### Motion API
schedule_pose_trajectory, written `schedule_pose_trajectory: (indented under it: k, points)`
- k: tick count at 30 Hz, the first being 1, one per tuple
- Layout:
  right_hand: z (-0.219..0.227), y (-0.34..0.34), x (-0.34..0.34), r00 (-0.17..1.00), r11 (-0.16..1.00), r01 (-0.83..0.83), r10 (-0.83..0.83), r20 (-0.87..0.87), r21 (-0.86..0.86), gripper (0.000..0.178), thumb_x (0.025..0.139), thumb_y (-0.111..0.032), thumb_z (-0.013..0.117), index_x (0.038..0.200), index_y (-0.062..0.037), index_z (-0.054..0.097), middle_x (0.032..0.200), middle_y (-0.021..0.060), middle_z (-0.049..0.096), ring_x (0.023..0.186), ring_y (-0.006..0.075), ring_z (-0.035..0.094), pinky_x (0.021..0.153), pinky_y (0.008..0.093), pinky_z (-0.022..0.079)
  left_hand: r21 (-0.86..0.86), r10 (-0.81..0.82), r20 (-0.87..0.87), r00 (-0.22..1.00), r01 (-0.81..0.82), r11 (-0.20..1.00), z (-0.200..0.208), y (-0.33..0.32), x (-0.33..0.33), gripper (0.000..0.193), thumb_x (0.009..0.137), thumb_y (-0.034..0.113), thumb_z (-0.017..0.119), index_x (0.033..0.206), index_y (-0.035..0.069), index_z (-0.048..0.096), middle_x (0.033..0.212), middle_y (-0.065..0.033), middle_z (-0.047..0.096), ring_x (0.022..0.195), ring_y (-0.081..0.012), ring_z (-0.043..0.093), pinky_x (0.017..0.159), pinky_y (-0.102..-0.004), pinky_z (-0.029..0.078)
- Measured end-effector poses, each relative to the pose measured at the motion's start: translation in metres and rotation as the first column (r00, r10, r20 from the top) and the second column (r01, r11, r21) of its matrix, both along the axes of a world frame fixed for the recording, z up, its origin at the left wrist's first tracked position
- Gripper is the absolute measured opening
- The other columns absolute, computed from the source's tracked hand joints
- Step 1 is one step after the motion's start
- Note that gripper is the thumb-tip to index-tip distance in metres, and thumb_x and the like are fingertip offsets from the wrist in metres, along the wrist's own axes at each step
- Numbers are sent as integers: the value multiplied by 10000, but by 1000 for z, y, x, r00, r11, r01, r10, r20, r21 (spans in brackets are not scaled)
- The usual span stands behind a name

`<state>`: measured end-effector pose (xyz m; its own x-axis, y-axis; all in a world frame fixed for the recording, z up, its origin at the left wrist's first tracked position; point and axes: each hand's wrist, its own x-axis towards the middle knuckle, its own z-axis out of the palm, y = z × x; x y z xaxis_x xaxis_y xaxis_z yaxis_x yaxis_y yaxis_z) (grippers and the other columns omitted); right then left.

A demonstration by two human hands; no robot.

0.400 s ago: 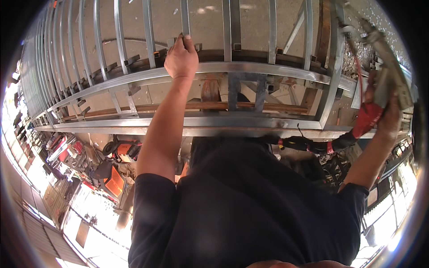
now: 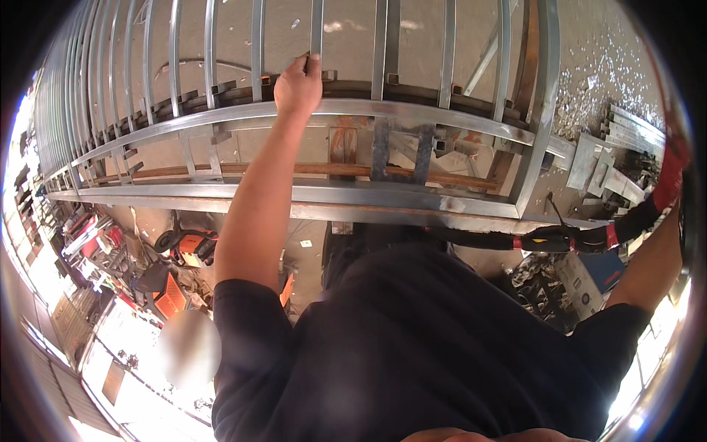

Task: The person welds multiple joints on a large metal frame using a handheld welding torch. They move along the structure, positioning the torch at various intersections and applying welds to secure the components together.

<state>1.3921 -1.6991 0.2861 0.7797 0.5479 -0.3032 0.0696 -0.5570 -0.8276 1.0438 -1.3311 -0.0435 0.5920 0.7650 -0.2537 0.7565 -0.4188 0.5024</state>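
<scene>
My left hand (image 2: pixel 298 85) is closed around a slim grey metal bar (image 2: pixel 317 33) of the frame, its thumb and fingers pinching the bar's near end just above the long curved rail (image 2: pixel 243 112). My right forearm (image 2: pixel 652 269) reaches to the far right rim of the view, and the hand itself lies beyond the edge. Beside that forearm a thick black cable bundle (image 2: pixel 479 239), banded with red tape, runs up to the right rim. Whatever is at its upper end cannot be seen.
A straight lower rail (image 2: pixel 368 197) crosses in front of my body. Metal offcuts (image 2: pixel 604 173) and shiny scraps litter the floor at right. An orange-and-black machine (image 2: pixel 193 244) stands at lower left, and a blue-and-grey box (image 2: pixel 593 276) at lower right.
My right hand has swung right, out of view, with the long grey tool it held. The cable has followed. My left hand keeps its grip on the bar.
</scene>
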Motion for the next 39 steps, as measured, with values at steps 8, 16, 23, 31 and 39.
schedule_pose_trajectory:
  k: [8, 16, 23, 31, 39]
  points:
    - [-90, 105, -44, 873, 909, -383, 297, -388, -165, 468, 967, -407, 724, 1197, 0, 683, 876, 76, 715, 687, 147, 664, 620, 289, 534, -354, -88, -51, 995, 64, 933, 26, 41, 3, 446, 998, 408, 634, 1132, -6, 732, 889, -184, 721, 802, -265, 641, 784, -413, 502]
    - [-177, 185, -82, 625, 767, -640, 491, -607, -38, 583, 926, -465, 783, 1234, 16, 667, 975, 92, 716, 726, 157, 646, 693, 319, 542, -403, -286, -182, 941, 194, 894, 31, 66, 22, 418, 969, 396, 655, 1083, 7, 760, 869, -225, 711, 804, -331, 666, 765, -454, 510]
    - [-206, 211, -94, 568, 747, -663, 547, -616, 53, 554, 934, -459, 777, 1215, 7, 672, 943, 84, 705, 664, 147, 630, 611, 316, 532, -355, -325, -175, 929, 248, 901, 36, 64, 23, 397, 977, 371, 662, 1015, -13, 754, 748, -209, 663, 684, -258, 610, 692, -445, 492]
    - [-210, 216, -96, 579, 766, -639, 540, -611, 70, 564, 937, -456, 772, 1212, 24, 664, 930, 91, 707, 666, 153, 629, 593, 307, 528, -381, -254, -198, 947, 164, 910, 35, 62, 21, 395, 977, 425, 649, 1087, 72, 789, 972, -203, 754, 933, -397, 704, 857, -473, 541]
    - [-212, 218, -95, 561, 754, -653, 544, -624, 70, 585, 928, -490, 770, 1193, 22, 672, 915, 87, 709, 690, 159, 644, 600, 309, 536, -365, -246, -224, 943, 153, 918, 39, 59, 23, 422, 988, 408, 672, 1088, 9, 764, 854, -164, 737, 802, -256, 677, 802, -426, 518]
